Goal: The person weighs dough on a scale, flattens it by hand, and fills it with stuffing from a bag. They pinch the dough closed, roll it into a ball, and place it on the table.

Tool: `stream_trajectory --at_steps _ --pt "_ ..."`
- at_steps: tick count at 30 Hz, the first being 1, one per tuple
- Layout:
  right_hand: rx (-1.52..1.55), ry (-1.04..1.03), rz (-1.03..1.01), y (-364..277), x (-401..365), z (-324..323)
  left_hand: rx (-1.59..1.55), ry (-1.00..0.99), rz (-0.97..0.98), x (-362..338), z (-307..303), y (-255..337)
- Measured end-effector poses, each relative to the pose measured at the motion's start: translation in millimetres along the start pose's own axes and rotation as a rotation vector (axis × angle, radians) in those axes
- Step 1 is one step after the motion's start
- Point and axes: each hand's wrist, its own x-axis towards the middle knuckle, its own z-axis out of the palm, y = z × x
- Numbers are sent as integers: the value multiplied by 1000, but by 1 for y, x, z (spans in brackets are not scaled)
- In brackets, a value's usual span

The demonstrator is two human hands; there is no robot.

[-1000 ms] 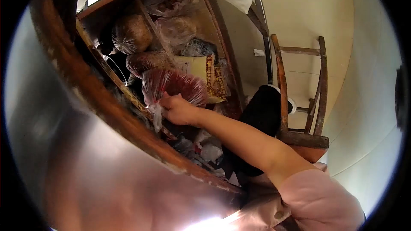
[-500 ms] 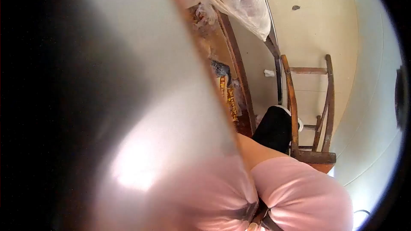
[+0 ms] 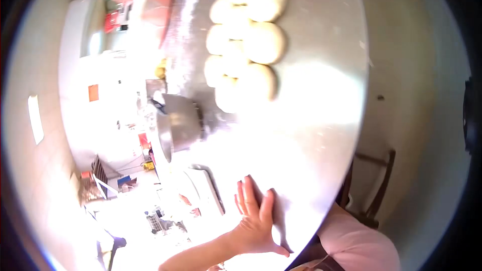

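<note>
My left hand [image 3: 256, 226] lies on the shiny metal table [image 3: 321, 115] near its lower edge. Its fingers are stretched out and the thumb is spread to the side, with nothing held. Farther up the table are several round pale dough pieces [image 3: 263, 42] in rows, partly washed out by glare. A metal bowl or pot [image 3: 182, 120] stands beyond my hand to the upper left. Closer to the hand is a flat white object with a dark edge [image 3: 206, 185], too overexposed to identify. My right hand is not in view.
A wooden stool or chair [image 3: 384, 185] stands on the floor at the right, beside my pink-clothed leg [image 3: 359, 243]. At the upper left is a red and white bag or container [image 3: 153, 7]. A dark-legged stand [image 3: 118, 243] shows at the lower left.
The view has swung from the table's underside and lap to the tabletop. The dough pieces, the bowl and my left hand have come into view; the plastic bags have left it.
</note>
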Motion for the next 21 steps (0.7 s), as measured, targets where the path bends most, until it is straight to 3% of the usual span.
stream_trajectory --at_steps 6,8,10,18,20,21 --pt "-191 -52 55 41 20 -1 -58 77 -90 -1 12 3" --pt "-224 -72 72 46 27 -2 -53 247 52 -4 23 -3" --pt "-248 -93 72 51 32 -1 -85 152 11 -4 13 1" --pt "-298 -127 99 72 33 -8 -145 201 51 1 8 3" --pt "-299 -117 101 79 24 -19 71 81 -63 2 5 3" --pt "-297 -111 84 81 20 -25 20 -22 -81 4 -4 1"
